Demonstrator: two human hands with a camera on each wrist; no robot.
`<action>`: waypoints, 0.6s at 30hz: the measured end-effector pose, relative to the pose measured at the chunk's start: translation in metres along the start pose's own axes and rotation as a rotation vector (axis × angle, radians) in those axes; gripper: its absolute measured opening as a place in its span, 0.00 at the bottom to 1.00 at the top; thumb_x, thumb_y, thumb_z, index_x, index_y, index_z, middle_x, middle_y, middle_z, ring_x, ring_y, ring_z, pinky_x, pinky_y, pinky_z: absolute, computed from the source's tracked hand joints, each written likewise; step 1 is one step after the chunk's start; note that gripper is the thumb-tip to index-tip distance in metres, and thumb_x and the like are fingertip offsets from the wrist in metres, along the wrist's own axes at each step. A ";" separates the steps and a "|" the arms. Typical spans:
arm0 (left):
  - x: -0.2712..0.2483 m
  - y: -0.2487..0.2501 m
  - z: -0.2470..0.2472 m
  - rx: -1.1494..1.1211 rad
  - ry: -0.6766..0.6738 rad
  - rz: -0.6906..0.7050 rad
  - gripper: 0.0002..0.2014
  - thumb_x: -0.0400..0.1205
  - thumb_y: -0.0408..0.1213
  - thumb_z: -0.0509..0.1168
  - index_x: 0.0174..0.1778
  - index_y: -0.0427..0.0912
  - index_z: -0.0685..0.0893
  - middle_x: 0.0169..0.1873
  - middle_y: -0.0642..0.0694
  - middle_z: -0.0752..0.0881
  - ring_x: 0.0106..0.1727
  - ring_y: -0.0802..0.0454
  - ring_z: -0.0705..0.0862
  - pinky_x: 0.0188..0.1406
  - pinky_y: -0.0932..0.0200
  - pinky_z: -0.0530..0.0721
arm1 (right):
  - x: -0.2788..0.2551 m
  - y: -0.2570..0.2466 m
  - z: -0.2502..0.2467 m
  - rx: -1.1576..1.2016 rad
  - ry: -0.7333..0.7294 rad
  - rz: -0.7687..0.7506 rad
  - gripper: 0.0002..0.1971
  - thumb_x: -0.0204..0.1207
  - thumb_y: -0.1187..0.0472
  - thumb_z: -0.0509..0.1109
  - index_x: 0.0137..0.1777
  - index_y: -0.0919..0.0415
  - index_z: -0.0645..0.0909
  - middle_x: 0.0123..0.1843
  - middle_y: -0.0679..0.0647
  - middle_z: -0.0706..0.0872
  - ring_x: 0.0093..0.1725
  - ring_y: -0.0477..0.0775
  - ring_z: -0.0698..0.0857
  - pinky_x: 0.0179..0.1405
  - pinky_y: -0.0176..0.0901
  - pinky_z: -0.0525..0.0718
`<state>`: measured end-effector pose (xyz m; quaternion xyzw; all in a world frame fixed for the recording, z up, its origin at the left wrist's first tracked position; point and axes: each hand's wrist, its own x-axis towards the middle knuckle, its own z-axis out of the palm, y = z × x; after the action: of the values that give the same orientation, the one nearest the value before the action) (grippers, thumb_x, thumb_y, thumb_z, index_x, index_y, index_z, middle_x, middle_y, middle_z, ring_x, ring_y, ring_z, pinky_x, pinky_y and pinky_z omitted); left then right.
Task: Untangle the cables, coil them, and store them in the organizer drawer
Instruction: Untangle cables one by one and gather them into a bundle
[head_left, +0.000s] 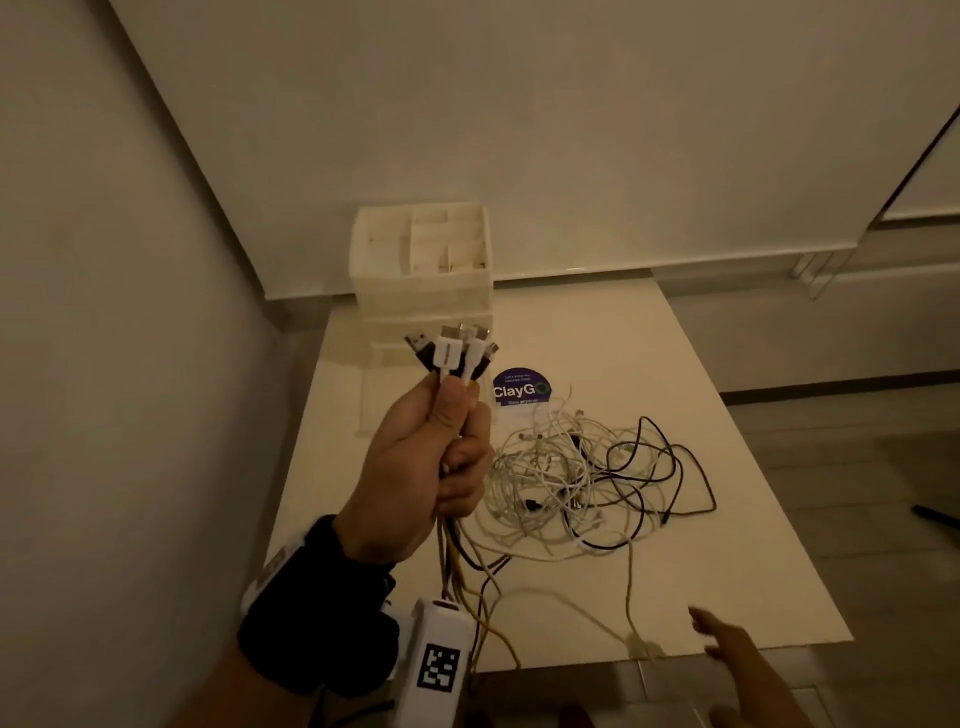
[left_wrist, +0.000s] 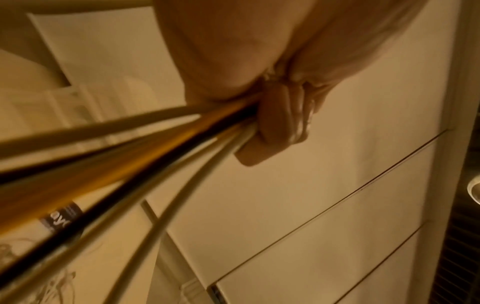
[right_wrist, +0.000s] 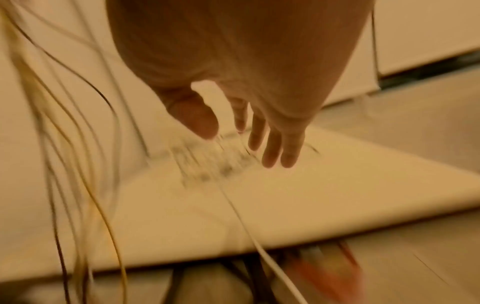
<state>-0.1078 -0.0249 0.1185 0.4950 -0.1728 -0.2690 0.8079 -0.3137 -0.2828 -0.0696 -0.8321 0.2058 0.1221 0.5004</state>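
Note:
My left hand (head_left: 441, 457) is raised above the table's left side and grips a bundle of cable ends (head_left: 457, 353), white and black plugs sticking up out of the fist. Their cords hang down from the fist (left_wrist: 270, 127) as white, yellow and black strands (left_wrist: 130, 156). A tangled pile of white and black cables (head_left: 582, 478) lies on the middle of the table. My right hand (head_left: 727, 644) hovers blurred over the table's near right edge, fingers (right_wrist: 270, 148) straight and holding nothing. The white organizer with drawers (head_left: 423, 270) stands at the table's far left.
The white table (head_left: 727, 415) sits in a corner, walls to the left and behind. A round dark "ClayGo" sticker (head_left: 519, 389) lies near the organizer. One white cable (right_wrist: 259, 242) trails over the near edge. Tiled floor lies to the right.

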 end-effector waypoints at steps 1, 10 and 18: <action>0.000 -0.003 0.002 -0.017 -0.028 -0.014 0.17 0.80 0.52 0.60 0.40 0.40 0.70 0.22 0.50 0.67 0.16 0.59 0.60 0.16 0.69 0.56 | -0.009 -0.038 -0.007 -0.043 -0.008 -0.096 0.43 0.51 0.41 0.71 0.71 0.31 0.61 0.75 0.47 0.70 0.72 0.47 0.75 0.70 0.48 0.75; -0.009 -0.020 0.020 -0.173 -0.174 -0.016 0.19 0.78 0.55 0.70 0.39 0.43 0.73 0.22 0.51 0.66 0.17 0.59 0.58 0.16 0.69 0.58 | 0.019 -0.180 0.065 -0.029 -0.243 -0.615 0.20 0.79 0.52 0.70 0.70 0.51 0.73 0.67 0.45 0.81 0.64 0.34 0.78 0.63 0.31 0.74; -0.017 -0.018 0.025 -0.247 -0.204 -0.034 0.24 0.76 0.55 0.72 0.38 0.41 0.67 0.21 0.52 0.68 0.17 0.60 0.60 0.16 0.68 0.57 | 0.039 -0.129 0.112 0.143 -0.255 -0.238 0.29 0.72 0.46 0.72 0.23 0.59 0.58 0.22 0.54 0.64 0.27 0.54 0.64 0.32 0.44 0.63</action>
<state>-0.1396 -0.0383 0.1136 0.3650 -0.2110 -0.3506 0.8363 -0.2190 -0.1390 -0.0374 -0.7905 0.0487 0.1517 0.5913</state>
